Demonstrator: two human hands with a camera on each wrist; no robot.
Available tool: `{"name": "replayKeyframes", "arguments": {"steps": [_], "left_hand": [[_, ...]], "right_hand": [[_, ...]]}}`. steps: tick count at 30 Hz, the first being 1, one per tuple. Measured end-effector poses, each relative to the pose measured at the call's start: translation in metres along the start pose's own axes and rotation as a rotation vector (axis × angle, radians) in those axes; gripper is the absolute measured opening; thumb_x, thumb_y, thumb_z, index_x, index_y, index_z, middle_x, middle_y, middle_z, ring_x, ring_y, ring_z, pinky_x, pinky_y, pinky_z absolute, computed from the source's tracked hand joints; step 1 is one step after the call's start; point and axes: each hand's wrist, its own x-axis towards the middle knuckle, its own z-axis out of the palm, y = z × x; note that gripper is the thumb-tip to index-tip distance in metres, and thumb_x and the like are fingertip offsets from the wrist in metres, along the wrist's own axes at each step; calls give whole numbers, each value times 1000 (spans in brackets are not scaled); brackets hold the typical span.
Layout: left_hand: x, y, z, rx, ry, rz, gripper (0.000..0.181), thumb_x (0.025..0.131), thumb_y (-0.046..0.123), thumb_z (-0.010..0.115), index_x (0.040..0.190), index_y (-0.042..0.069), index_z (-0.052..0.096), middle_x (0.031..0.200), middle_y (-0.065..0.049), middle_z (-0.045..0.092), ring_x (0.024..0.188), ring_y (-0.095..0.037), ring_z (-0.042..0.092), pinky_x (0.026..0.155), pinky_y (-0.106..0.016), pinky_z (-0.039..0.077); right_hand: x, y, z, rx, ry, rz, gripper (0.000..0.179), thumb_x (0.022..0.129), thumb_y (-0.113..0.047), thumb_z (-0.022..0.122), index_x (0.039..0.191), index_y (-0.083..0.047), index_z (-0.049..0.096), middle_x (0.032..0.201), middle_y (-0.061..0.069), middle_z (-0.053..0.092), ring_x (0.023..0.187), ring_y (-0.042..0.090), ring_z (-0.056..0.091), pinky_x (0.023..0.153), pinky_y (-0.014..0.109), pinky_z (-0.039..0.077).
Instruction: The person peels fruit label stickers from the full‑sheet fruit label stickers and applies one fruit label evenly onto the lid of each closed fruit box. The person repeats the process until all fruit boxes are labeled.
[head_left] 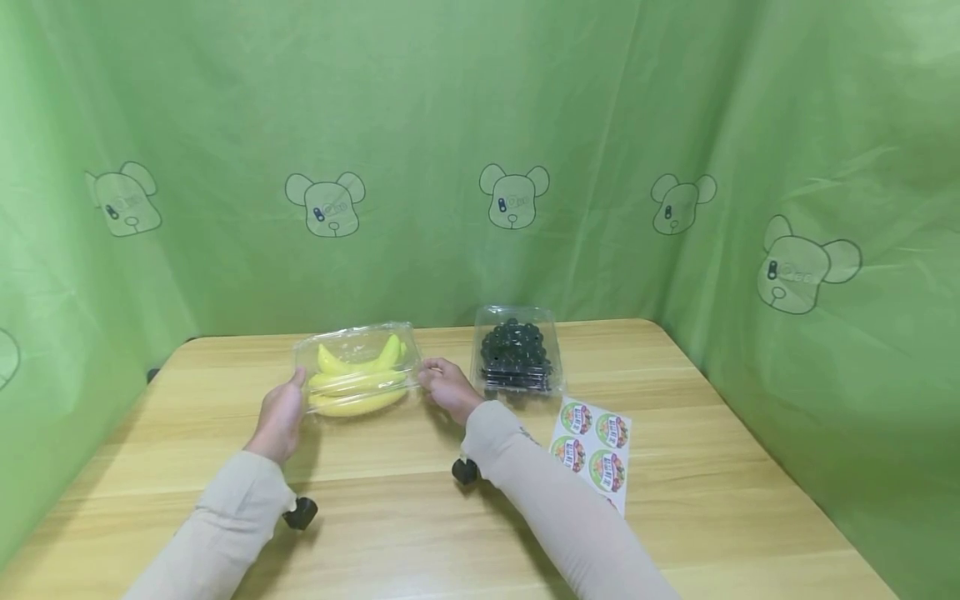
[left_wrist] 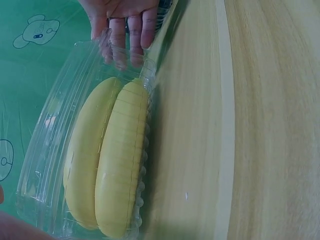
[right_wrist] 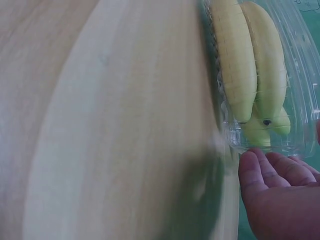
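A clear plastic clamshell box (head_left: 356, 335) with several yellow bananas (head_left: 356, 406) inside is held between both hands at the far left of the table. My left hand (head_left: 281, 417) grips the box's left end, thumb up along its side; in the left wrist view only a sliver of that hand shows. At the opposite end my right hand (head_left: 447, 390) holds the rim, its thumb on the edge and fingers (left_wrist: 118, 37) extended against the end wall. Two bananas (left_wrist: 120, 160) lie side by side behind the clear plastic in the left wrist view.
Right of the bananas stands another clear box of dark grapes (head_left: 513, 350), near the back edge. A sheet of round fruit stickers (head_left: 592, 454) lies nearer, partly under the right sleeve. Green curtains (head_left: 420, 167) hang behind and beside the wooden table (head_left: 390, 525).
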Motion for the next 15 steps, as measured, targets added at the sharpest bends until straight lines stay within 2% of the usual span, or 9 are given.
{"name": "replayKeyframes", "arguments": {"steps": [15], "left_hand": [[-5, 2, 3, 2, -17, 6, 85, 100, 54, 32, 151, -4, -4, 159, -20, -11, 144, -41, -8, 116, -55, 0]], "right_hand": [[-4, -4, -7, -24, 3, -4, 45, 96, -10, 51, 139, 0, 44, 128, 17, 55, 118, 34, 53, 101, 46, 45]]}}
